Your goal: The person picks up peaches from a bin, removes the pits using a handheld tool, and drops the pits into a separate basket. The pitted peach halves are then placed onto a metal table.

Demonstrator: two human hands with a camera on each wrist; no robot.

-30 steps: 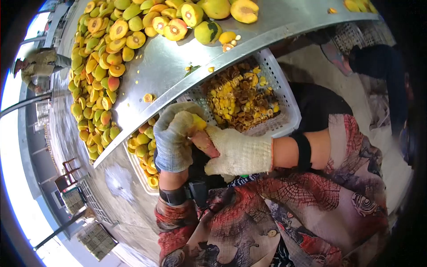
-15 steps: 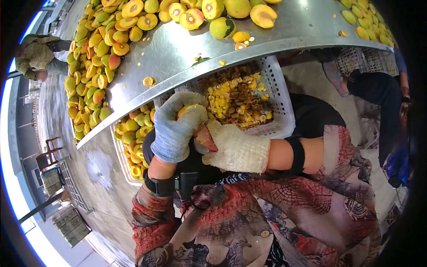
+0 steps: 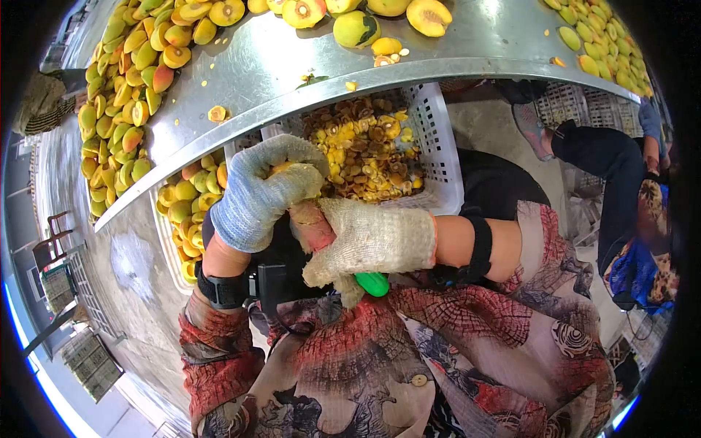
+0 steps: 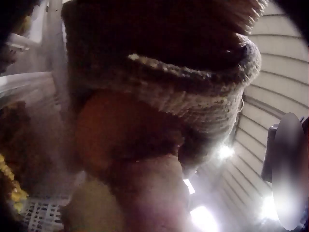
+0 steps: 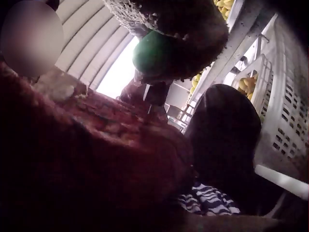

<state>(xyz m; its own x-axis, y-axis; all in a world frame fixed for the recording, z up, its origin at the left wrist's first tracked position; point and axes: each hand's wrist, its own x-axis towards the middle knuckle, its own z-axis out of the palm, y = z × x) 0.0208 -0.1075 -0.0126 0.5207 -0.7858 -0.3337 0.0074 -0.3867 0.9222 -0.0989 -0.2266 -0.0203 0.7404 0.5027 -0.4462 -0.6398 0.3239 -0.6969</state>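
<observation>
My left hand (image 3: 255, 191), in a blue-grey knit glove, grips a yellow peach (image 3: 283, 167) that its curled fingers mostly cover. Close against it is my right hand (image 3: 380, 232), in a whitish knit glove, with its pinkish thumb (image 3: 314, 225) up at the peach. That right hand is wrapped around a tool whose rounded green handle (image 3: 372, 283) sticks out below the palm; the tool's working end is hidden. In the left wrist view the peach (image 4: 104, 133) shows dark orange under the glove. The green handle (image 5: 152, 53) also appears in the right wrist view.
A metal table (image 3: 252, 87) carries a heap of halved peaches (image 3: 120, 124). Beneath its edge stands a white perforated crate (image 3: 447, 157) of pits and scraps. Another crate of peach halves (image 3: 186, 197) is at the left. A seated person's leg (image 3: 610, 157) is at right.
Both hands have shifted left in the head view, along with the whole scene. The right hand has turned so the green handle shows more. The peach stays in the left hand.
</observation>
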